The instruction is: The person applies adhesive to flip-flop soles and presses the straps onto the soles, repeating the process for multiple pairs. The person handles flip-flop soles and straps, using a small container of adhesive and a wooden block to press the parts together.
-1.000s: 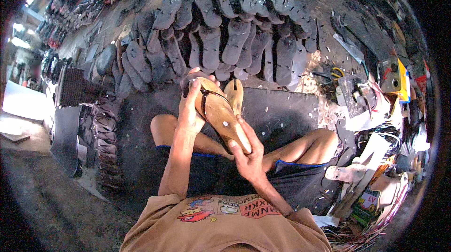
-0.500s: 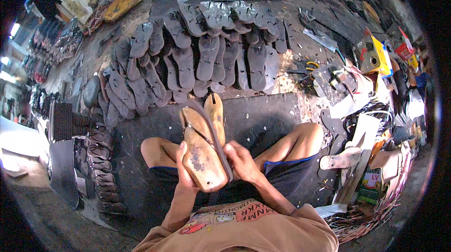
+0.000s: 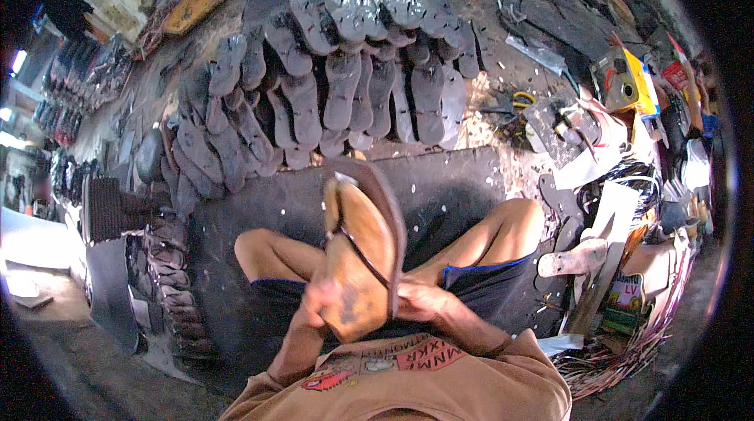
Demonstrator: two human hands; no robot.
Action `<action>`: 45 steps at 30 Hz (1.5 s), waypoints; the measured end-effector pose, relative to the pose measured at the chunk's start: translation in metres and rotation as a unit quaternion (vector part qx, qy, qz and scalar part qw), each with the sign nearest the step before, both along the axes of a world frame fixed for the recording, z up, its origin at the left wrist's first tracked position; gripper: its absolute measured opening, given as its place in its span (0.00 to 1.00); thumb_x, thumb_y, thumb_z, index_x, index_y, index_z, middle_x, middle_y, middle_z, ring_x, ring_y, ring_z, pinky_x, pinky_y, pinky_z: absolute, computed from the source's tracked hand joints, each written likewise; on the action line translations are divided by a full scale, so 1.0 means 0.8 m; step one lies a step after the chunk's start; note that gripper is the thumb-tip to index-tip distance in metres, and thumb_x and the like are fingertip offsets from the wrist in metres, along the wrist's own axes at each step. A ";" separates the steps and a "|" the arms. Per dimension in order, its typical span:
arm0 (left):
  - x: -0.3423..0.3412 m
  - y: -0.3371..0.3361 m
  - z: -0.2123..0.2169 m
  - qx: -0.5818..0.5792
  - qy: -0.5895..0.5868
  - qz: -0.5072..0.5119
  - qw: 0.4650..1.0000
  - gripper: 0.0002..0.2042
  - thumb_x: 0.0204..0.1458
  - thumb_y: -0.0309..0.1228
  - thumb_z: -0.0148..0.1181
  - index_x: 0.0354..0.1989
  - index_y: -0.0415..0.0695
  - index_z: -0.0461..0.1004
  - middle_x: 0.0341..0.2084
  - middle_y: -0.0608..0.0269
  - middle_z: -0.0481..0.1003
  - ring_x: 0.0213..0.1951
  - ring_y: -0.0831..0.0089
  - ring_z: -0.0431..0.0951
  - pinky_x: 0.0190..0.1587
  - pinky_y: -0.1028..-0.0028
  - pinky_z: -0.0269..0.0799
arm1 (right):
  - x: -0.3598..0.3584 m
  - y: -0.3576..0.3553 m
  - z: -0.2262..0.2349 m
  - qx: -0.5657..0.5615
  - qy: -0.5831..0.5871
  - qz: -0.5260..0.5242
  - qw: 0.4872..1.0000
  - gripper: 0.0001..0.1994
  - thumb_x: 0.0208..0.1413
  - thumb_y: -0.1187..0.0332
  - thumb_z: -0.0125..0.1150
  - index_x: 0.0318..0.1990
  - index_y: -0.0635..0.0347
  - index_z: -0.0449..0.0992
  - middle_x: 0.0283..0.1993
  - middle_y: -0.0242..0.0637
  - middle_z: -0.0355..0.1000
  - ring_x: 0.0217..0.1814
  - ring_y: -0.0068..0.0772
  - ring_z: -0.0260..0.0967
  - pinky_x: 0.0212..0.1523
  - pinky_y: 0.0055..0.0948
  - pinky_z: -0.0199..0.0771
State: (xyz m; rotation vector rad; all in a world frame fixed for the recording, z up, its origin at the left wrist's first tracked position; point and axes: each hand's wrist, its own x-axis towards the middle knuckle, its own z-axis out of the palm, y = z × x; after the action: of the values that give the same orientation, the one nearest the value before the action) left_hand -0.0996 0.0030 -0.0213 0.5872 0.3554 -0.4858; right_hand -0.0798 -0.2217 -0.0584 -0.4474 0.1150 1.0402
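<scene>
A pale wooden shoe last (image 3: 360, 264) with a dark stain near its heel is held upright over my lap. A dark flip-flop sandal (image 3: 390, 217) lies along its right side, its thin dark strap crossing the last. My left hand (image 3: 320, 301) is closed around the last's left side near the heel. On the other side my right hand (image 3: 418, 301) is closed at the sandal's heel edge, its fingers partly hidden behind the sole and slightly blurred.
Rows of dark sandal soles (image 3: 343, 95) lie beyond the black mat (image 3: 455, 177). Stacked sandals (image 3: 166, 287) stand at the left. At the right are a yellow-and-blue box (image 3: 628, 85), yellow-handled scissors (image 3: 522, 99), a loose pale sole (image 3: 573, 258) and bundled thin strips (image 3: 628, 354).
The last and sandal have been drawn toward my body and slightly right, tilting their toe end up. My right hand has shifted lower along the sole. The second wooden last no longer shows.
</scene>
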 end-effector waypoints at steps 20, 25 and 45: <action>0.050 -0.028 0.046 0.529 -0.217 -0.036 0.820 0.27 0.78 0.46 0.42 0.65 0.31 0.71 0.57 0.55 0.77 0.58 0.69 0.73 0.64 0.68 0.68 | 0.038 0.002 0.090 -0.117 -0.093 -0.114 0.982 0.55 0.53 0.70 0.76 0.82 0.59 0.42 0.78 0.47 0.57 0.83 0.47 0.52 0.81 0.47 0.54; 0.037 -0.021 0.042 0.455 -0.240 -0.009 0.858 0.23 0.78 0.43 0.46 0.63 0.33 0.72 0.52 0.59 0.78 0.54 0.75 0.75 0.59 0.73 0.70 | 0.030 -0.005 0.088 -0.089 -0.075 -0.093 0.989 0.49 0.54 0.67 0.74 0.80 0.62 0.49 0.75 0.47 0.63 0.80 0.48 0.58 0.80 0.47 0.55; 0.092 -0.013 -0.024 0.023 -0.162 0.048 0.985 0.38 0.69 0.54 0.54 0.79 0.43 0.55 0.73 0.51 0.67 0.72 0.51 0.69 0.75 0.48 0.63 | 0.061 0.027 0.112 -0.231 -0.408 -0.145 0.871 0.65 0.51 0.76 0.73 0.82 0.53 0.20 0.81 0.52 0.47 0.82 0.49 0.48 0.80 0.49 0.50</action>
State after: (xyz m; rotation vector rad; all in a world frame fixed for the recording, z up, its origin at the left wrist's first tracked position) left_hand -0.0259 -0.0074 -0.0403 0.6792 0.0835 -0.2832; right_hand -0.0306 -0.2001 0.0310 -1.2369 -0.3283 0.4506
